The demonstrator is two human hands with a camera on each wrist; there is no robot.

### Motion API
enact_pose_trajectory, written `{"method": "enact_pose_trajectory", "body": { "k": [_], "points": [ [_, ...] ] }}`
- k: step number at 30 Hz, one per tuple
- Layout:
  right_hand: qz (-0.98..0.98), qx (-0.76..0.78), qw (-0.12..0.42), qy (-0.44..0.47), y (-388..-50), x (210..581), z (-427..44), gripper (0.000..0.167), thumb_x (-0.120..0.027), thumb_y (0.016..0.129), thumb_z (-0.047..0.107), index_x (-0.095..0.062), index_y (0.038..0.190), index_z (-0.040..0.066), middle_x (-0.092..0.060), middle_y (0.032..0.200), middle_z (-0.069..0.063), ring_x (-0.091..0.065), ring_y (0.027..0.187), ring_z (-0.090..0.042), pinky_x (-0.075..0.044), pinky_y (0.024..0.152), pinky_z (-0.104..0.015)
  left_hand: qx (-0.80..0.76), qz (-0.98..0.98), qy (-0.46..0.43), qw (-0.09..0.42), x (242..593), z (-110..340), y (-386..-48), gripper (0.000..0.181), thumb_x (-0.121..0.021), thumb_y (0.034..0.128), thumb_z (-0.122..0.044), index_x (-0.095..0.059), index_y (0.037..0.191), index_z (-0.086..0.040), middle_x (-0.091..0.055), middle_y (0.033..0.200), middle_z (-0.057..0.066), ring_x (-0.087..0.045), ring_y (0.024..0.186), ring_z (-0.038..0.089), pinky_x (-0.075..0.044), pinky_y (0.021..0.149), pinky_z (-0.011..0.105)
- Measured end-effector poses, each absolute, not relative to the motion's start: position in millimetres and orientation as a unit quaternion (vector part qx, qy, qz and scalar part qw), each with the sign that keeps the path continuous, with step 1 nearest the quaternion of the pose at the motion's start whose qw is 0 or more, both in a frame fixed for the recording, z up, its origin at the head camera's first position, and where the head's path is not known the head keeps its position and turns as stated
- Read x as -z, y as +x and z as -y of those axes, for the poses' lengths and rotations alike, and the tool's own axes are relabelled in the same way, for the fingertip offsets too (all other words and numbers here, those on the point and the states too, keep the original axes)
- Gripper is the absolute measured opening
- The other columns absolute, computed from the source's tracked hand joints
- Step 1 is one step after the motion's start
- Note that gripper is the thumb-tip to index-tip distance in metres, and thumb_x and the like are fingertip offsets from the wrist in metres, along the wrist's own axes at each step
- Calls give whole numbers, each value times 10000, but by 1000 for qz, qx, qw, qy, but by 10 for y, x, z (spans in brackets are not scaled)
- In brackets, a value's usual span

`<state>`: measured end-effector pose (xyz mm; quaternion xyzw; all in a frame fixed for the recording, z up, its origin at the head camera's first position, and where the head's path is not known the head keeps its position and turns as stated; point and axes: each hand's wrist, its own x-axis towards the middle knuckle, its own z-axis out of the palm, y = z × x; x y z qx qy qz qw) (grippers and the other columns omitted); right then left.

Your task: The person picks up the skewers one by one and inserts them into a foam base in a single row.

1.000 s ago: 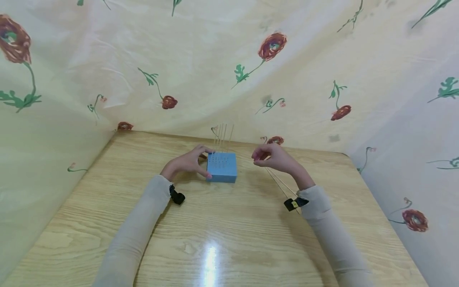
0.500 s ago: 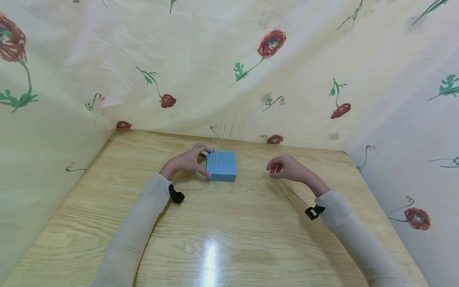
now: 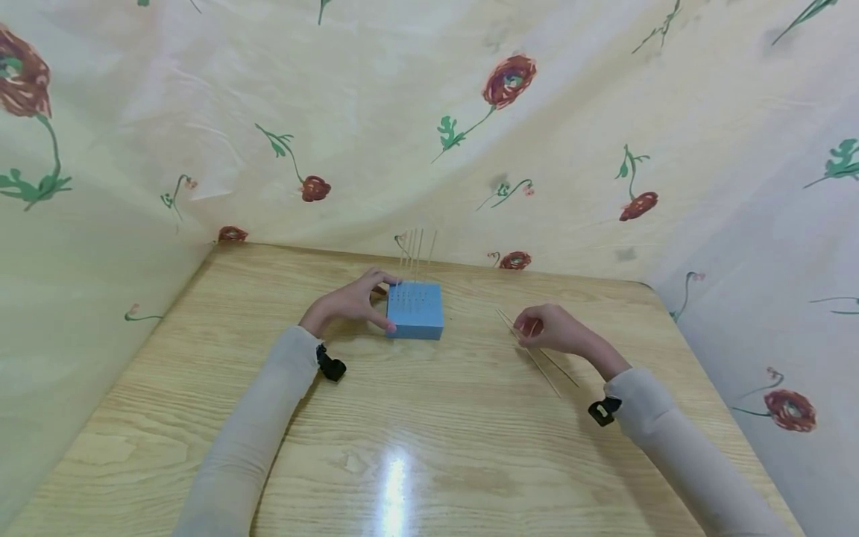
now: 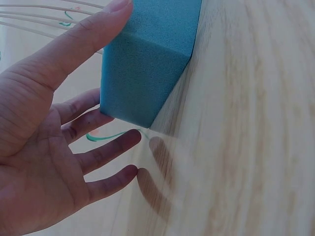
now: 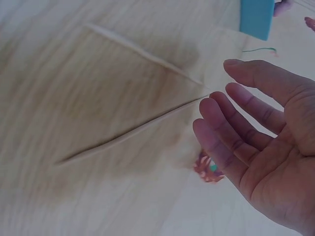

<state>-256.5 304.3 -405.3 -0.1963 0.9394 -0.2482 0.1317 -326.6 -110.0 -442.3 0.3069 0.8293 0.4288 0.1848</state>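
Note:
A blue foam block [image 3: 414, 312] with small holes in its top stands on the table. Several thin wooden sticks [image 3: 420, 253] rise upright from its back part. My left hand [image 3: 350, 301] holds the block by its left side, thumb at the front and index finger at the back; in the left wrist view the other fingers [image 4: 110, 152] are spread beside the block. To the right, my right hand [image 3: 553, 330] hovers over two loose sticks [image 3: 537, 365], its fingers loosely bent. The right wrist view shows nothing between thumb and fingers, and both sticks [image 5: 133, 132] lying beyond the fingertips.
The wooden table [image 3: 376, 418] ends at the back against a flower-patterned cloth [image 3: 376, 134], which also hangs at both sides. Each wrist carries a small black camera [image 3: 332, 365]. A bright light reflection lies on the front of the table.
My right hand has moved right and nearer to me, away from the block, uncovering the far ends of the two loose sticks. The left hand and the block have stayed in place.

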Motion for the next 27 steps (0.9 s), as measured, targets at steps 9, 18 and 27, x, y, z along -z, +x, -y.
{"method": "enact_pose_trajectory", "body": {
  "k": [9, 18, 27],
  "points": [
    [-942, 241, 145, -185, -2548, 4152, -3126, 198, -772, 874, 68, -722, 1050, -7, -701, 900, -73, -619, 831, -163, -529, 714, -289, -429, -829, 310, 183, 4422, 1100, -3263, 918, -898, 791, -206, -383, 1544, -98, -309, 1532, 144, -373, 1422, 378, -348, 1198, 535],
    [-939, 251, 137, -192, -2562, 4211, -3099, 208, -774, 841, 14, -725, 1034, -46, -712, 868, -101, -624, 790, -145, -525, 672, -252, -433, -828, 306, 185, 4425, 1108, -3254, 918, -899, 787, -192, -388, 1545, -116, -306, 1534, 134, -362, 1429, 378, -340, 1199, 546],
    [-940, 248, 123, -198, -2554, 4228, -3012, 125, -712, 813, -72, -733, 919, -10, -692, 783, -72, -596, 726, -125, -504, 630, -238, -432, -827, 309, 181, 4429, 1104, -3257, 919, -902, 784, -199, -393, 1545, -112, -310, 1533, 141, -346, 1430, 380, -331, 1195, 568]
  ]
}}
